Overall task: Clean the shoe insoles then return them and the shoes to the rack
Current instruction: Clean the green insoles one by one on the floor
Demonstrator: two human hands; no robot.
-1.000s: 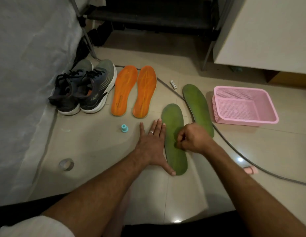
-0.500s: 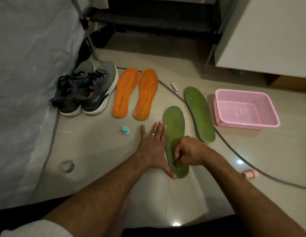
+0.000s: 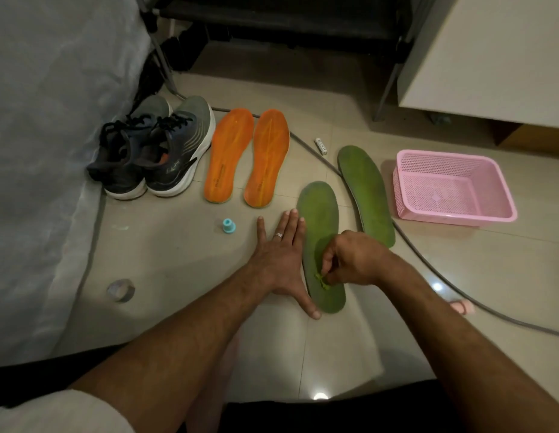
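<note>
While the person crouched over the tiled floor (image 3: 178, 270), the left hand (image 3: 279, 256) lay flat with its fingers straight and spread, a ring on one of them, pressed to the floor right along the left edge of the nearer green insole (image 3: 319, 226); the thumb reached toward that insole's heel end. The right hand (image 3: 353, 259) hovered over the same insole's heel half, fingers curled, pinching a small scrap of green material (image 3: 321, 280) against the insole's surface. What the scrap was I could not tell.

The second green insole (image 3: 364, 189) lay just beyond the right hand, tilted slightly, with a grey cable (image 3: 428, 264) running under or beside it. Further to the right of that hand sat a pink basket (image 3: 453, 214). Beyond the left hand's fingertips lay a pair of orange insoles (image 3: 247, 154) side by side, and left of them a pair of grey sneakers (image 3: 153, 154) against a pale sheet (image 3: 47, 151). A small teal cap (image 3: 229, 225) stood on the floor just left of the left hand, a roll of tape (image 3: 120, 290) further left and nearer.
</note>
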